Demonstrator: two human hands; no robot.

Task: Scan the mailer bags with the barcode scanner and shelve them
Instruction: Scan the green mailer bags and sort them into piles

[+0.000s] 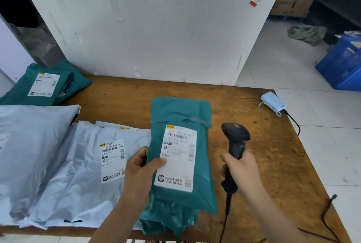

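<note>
A teal mailer bag [179, 114] with a white shipping label is held above the wooden table [121, 96]. My left hand [139, 172] grips its left edge, thumb on the label. My right hand [242, 170] grips the handle of a black barcode scanner [235, 137], whose head is level with the label's barcode, just right of the bag. Grey mailer bags [82, 164] lie overlapping on the table's left, one with its label up. Another teal mailer bag [46, 84] lies at the far left corner.
A white panel [156, 24] stands behind the table. A small white device [273, 103] with a black cable sits at the table's far right corner. Another cable lies along the right edge. A blue crate [343, 63] and cardboard boxes stand on the tiled floor at right.
</note>
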